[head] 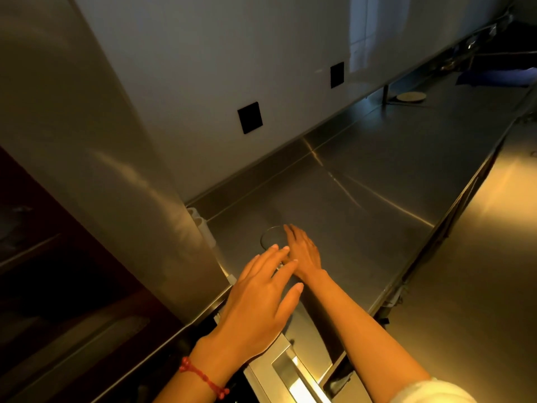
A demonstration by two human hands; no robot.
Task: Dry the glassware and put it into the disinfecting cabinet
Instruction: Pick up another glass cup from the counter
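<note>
- A clear, round-rimmed glass (271,238) is seen standing upright on the brushed stainless-steel counter (363,199); its wall is thin and nearly invisible, and only the curved rim and a faint sheen are made out.
- The glass is placed near the counter's left end, just beside the tall, smooth metal cabinet side (110,170), and short of the low steel upstand along the back.
- The right hand (302,251) is laid against the right side of the glass, fingers straight and close together, pointing away from the person; whether they curl round the glass cannot be told.
- The left hand (261,298) is held above the counter on the near side of the glass, fingers spread and relaxed, with nothing gripped; the fingertips overlap the glass's lower part in the view, and contact cannot be told.
- A red beaded cord bracelet (200,376) is worn on the left wrist.
- To the right of the glass a long stretch of bare, streaked steel is left open up to the counter's front edge.
- Behind the glass, a pale glossy wall carries two black rectangular plates (250,117).
- Far right of the glass, a pale round disc (411,96) lies on the counter.
- Below the near side of the glass, a recessed metal handle (290,370) is set in a steel front.
</note>
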